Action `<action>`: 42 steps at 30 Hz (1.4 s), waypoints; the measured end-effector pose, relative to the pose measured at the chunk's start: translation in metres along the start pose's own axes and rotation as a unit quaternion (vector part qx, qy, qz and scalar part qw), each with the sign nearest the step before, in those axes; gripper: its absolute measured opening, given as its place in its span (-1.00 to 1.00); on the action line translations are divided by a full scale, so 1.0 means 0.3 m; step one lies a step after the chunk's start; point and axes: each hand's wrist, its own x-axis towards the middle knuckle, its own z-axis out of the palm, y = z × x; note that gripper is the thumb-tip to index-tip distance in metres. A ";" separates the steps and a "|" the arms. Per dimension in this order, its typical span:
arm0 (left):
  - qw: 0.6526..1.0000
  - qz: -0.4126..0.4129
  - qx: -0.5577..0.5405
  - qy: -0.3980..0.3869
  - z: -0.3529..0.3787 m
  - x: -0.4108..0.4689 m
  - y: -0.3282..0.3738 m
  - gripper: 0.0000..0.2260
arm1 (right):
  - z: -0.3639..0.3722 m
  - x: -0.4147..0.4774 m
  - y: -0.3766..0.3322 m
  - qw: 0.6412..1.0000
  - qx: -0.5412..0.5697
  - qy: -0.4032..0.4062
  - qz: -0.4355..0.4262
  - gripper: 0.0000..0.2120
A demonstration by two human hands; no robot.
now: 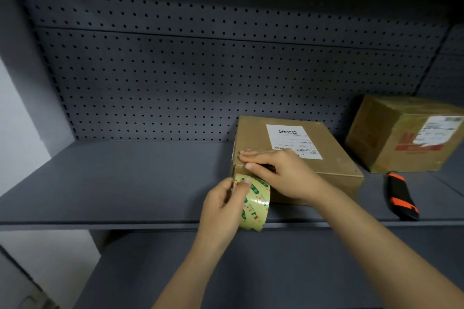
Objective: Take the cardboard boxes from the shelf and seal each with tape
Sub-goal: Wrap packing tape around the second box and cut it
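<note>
A flat cardboard box (326, 158) with a white shipping label lies on the grey shelf (125, 183). My right hand (281, 170) rests flat on the box's near left top corner, fingers together, thumb over the edge. My left hand (223, 208) grips a roll of clear tape (253, 206) with green and red print, held upright against the box's front left corner. The tape's free end seems to reach up under my right fingers. A second, taller cardboard box (391, 133) with a label and red print stands at the right.
A black and orange utility knife (401, 195) lies on the shelf right of the flat box, near the front edge. A perforated grey back panel (200, 70) closes the shelf behind. A lower shelf (276, 271) shows beneath my arms. A white wall is at the left.
</note>
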 end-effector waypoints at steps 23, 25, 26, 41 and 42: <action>0.997 0.040 0.026 0.054 0.064 -0.104 -0.022 -0.70 | -0.045 -0.040 0.011 0.997 0.010 -0.065 -0.033 -0.69; 0.996 0.046 0.033 0.068 0.085 -0.125 -0.021 -0.71 | -0.051 -0.052 0.019 0.995 -0.010 -0.094 -0.041 -0.65; 0.995 0.048 0.040 0.078 0.097 -0.138 -0.018 -0.72 | -0.055 -0.059 0.022 0.994 -0.007 -0.101 -0.044 -0.65; 0.983 0.055 0.074 0.161 0.202 -0.350 -0.023 -0.76 | -0.086 -0.189 -0.056 0.992 0.062 -0.087 -0.068 -0.66; 0.983 0.055 0.074 0.161 0.202 -0.352 -0.023 -0.75 | -0.080 -0.185 -0.064 0.992 0.070 -0.084 -0.065 -0.66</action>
